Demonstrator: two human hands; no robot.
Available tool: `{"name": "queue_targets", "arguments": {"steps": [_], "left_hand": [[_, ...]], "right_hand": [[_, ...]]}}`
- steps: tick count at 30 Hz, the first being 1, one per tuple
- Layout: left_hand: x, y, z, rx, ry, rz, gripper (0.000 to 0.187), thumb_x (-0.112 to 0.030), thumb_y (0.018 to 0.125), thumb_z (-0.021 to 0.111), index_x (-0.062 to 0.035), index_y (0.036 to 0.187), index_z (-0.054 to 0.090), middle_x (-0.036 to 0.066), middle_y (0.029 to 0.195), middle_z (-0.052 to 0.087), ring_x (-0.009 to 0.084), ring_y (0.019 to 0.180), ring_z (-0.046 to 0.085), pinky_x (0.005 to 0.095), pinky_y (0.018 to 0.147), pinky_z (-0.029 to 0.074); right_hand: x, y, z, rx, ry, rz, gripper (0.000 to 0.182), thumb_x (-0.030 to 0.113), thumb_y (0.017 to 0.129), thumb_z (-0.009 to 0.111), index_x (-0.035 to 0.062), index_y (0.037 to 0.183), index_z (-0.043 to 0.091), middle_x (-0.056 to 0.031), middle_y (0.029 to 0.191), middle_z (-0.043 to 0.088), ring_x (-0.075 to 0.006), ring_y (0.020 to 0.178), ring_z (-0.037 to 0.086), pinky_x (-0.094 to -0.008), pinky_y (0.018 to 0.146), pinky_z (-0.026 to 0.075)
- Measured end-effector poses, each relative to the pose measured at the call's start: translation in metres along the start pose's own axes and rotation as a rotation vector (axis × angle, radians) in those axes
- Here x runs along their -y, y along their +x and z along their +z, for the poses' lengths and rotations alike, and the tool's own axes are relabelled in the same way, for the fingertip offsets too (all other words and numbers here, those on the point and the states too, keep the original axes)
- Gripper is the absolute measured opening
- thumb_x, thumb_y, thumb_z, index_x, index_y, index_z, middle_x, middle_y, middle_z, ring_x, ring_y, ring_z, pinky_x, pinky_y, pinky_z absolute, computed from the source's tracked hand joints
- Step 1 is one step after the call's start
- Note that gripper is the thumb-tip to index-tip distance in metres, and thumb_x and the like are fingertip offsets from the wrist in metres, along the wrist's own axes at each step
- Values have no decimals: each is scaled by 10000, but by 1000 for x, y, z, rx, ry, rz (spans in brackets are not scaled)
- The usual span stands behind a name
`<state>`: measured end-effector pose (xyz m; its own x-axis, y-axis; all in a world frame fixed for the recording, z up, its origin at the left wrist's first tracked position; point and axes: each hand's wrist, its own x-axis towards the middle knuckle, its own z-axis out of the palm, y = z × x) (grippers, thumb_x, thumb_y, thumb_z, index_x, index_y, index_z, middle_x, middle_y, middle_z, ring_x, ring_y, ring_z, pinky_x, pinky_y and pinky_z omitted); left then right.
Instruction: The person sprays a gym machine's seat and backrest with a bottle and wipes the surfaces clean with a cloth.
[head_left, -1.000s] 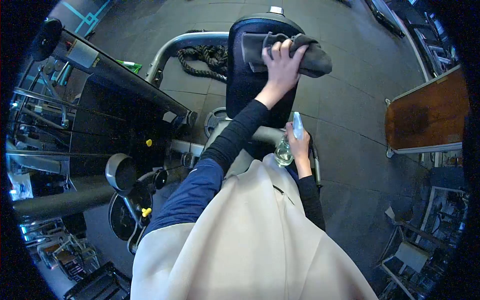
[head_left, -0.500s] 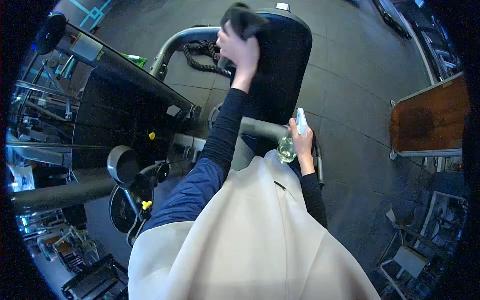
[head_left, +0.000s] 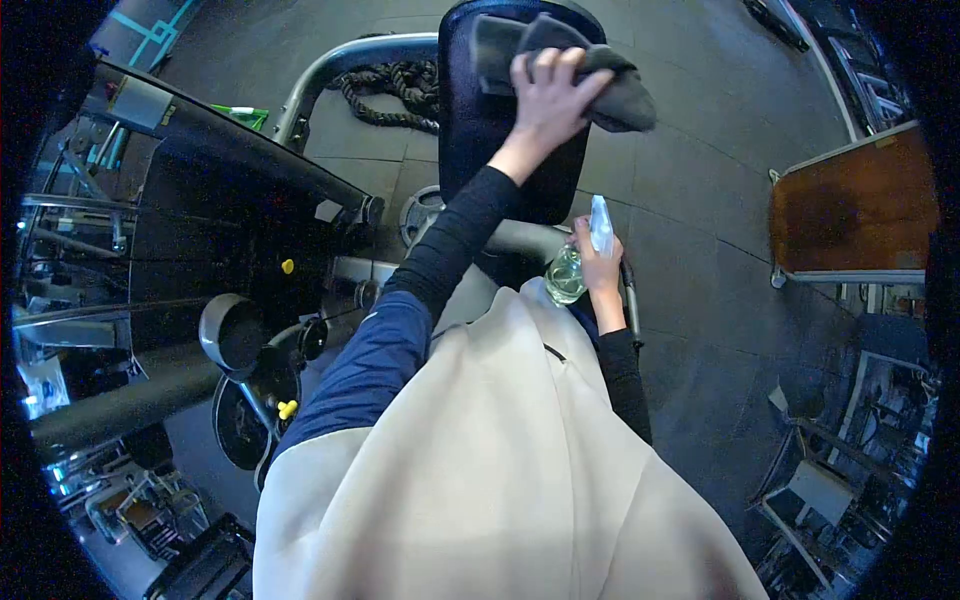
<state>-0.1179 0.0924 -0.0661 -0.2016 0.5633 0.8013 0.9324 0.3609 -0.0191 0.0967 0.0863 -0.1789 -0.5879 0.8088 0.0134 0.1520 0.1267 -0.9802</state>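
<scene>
My left hand [head_left: 552, 98] presses a dark grey cloth [head_left: 622, 98] against the upper part of a black padded backrest [head_left: 480, 160]. Its fingers are bent over the cloth, which spreads past both sides of the hand and hangs over the pad's right edge. Lower and to the right, my right hand [head_left: 602, 268] grips a clear spray bottle [head_left: 566, 277] by its neck. The bottle has a white trigger head [head_left: 600, 225] and pale greenish liquid inside. It is held upright beside the lower end of the backrest, close to my light apron [head_left: 480, 450].
Left of the backrest are a curved grey frame tube [head_left: 330, 75] and a coiled black rope [head_left: 390, 92] on the floor. A machine with a round grey pad [head_left: 232, 333] and yellow knobs stands at left. A brown wheeled board [head_left: 850, 215] is at right.
My left hand has swept the cloth from the backrest's left edge across to its right edge, spreading it wider. My right hand keeps the spray bottle in nearly the same place. The view has shifted slightly.
</scene>
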Motion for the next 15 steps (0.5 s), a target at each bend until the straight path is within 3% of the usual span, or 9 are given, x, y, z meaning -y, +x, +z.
{"name": "queue_targets", "arguments": {"steps": [2, 6, 8, 10, 13, 15], "left_hand": [[27, -6, -14, 50, 16, -99, 830, -268, 421, 867, -331, 1195, 574, 47, 1259, 452, 304, 1207, 370, 529, 987, 256], [79, -20, -32, -76, 35, -299, 709, -129, 540, 749, -208, 1216, 551, 124, 1257, 448, 344, 1180, 403, 507, 970, 297], [95, -24, -31, -204, -62, -575, 677, -105, 578, 675, -82, 1232, 505, 182, 1211, 453, 373, 1121, 420, 519, 928, 332], [104, -34, -15, -283, -261, -822, 683, -106, 606, 629, -44, 1263, 457, 217, 1215, 434, 407, 1109, 412, 536, 934, 328], [66, -21, -23, -179, -95, -925, 697, -117, 646, 607, -36, 1306, 396, 236, 1247, 404, 430, 1121, 393, 543, 963, 313], [34, -13, -16, -141, 32, -845, 772, -143, 602, 708, -117, 1305, 389, 218, 1306, 368, 432, 1191, 352, 574, 999, 272]], "right_hand": [[6, -1, 0, 0, -33, -23, 263, 257, 888, 665, 1, 946, 670, -85, 724, 669, -152, 675, 636, -307, 666, 500], [7, 2, 2, 12, -104, -56, 297, 296, 895, 660, -1, 918, 664, -91, 712, 660, -176, 665, 644, -321, 650, 503], [8, 5, 2, 30, -114, -47, 315, 313, 897, 658, -1, 908, 660, -99, 700, 654, -191, 663, 649, -328, 646, 504], [11, 7, 3, 60, -164, -54, 332, 317, 917, 639, -13, 945, 655, -74, 713, 657, -146, 676, 643, -296, 660, 506], [9, 8, 3, 75, -226, -68, 348, 327, 925, 630, -18, 962, 655, -62, 723, 662, -123, 685, 640, -284, 669, 508], [5, 7, 4, 63, -228, -81, 356, 335, 926, 629, -18, 963, 656, -63, 726, 665, -123, 689, 640, -288, 670, 508]]}}
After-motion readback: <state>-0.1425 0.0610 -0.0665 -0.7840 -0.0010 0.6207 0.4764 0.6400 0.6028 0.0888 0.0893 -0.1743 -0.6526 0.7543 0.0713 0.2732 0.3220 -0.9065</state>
